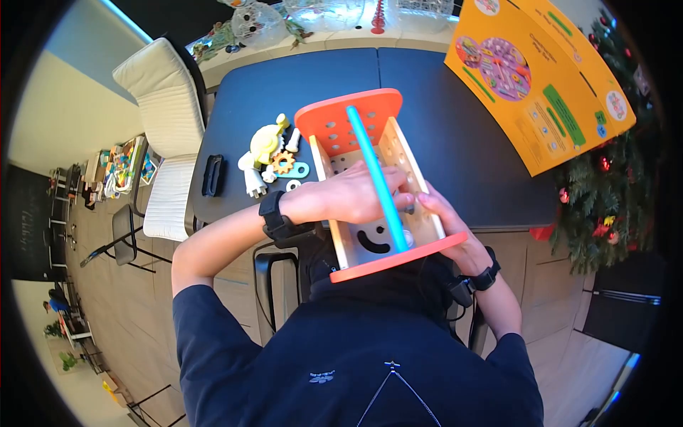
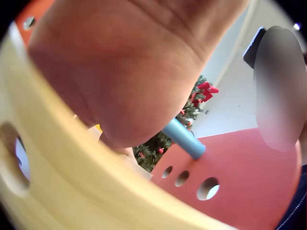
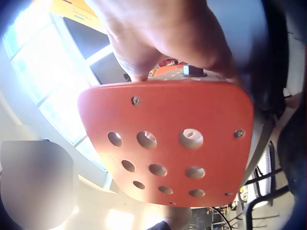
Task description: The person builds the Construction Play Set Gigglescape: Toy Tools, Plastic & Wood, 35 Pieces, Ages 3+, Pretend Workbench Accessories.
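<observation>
A wooden toy toolbox with pale side walls [image 1: 423, 174], orange-red perforated end panels [image 1: 340, 117] and a blue handle rod [image 1: 371, 160] is tilted near the table's front edge. My left hand [image 1: 356, 196] reaches into it under the rod, fingers at the inner face of the right wall; I cannot tell whether they pinch anything. My right hand [image 1: 448, 213] grips that wall from outside, thumb at its upper edge. A grey bolt head [image 3: 193, 71] shows below the right hand in the right wrist view. A black smile-shaped cutout lies at the toolbox's bottom.
Left of the toolbox on the dark table [image 1: 249, 82] lie a yellow toy part [image 1: 267, 144], an orange gear [image 1: 283, 163], a teal link [image 1: 302, 170] and white pieces. A black tray [image 1: 213, 176] sits near the left edge. A yellow box [image 1: 555, 78] stands right, before a decorated tree [image 1: 594, 213].
</observation>
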`<action>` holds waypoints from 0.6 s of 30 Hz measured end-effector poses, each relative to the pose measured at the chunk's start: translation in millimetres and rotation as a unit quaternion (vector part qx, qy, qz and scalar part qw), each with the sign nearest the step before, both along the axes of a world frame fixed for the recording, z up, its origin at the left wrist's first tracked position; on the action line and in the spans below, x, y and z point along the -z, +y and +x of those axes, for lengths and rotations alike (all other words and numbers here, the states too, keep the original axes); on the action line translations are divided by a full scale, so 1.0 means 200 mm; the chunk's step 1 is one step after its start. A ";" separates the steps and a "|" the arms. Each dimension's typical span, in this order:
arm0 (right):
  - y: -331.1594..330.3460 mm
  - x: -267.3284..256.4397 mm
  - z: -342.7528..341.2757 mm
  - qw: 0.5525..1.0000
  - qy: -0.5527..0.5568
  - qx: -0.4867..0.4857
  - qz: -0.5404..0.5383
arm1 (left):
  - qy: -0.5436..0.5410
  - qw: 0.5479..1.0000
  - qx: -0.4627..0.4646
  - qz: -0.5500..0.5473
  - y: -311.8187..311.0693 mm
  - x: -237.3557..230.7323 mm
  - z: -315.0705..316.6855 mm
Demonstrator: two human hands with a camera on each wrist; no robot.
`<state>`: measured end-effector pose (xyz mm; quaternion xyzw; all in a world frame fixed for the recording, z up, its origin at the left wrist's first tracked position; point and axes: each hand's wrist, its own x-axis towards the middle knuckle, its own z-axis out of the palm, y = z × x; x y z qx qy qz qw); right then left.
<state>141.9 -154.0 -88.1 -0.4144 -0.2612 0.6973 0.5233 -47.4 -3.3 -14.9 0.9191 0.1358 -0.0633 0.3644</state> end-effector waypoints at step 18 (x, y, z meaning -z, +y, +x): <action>0.26 -0.39 0.10 0.269 -0.838 -0.017 0.475 | -0.017 0.865 -0.302 0.399 0.23 0.40 -0.68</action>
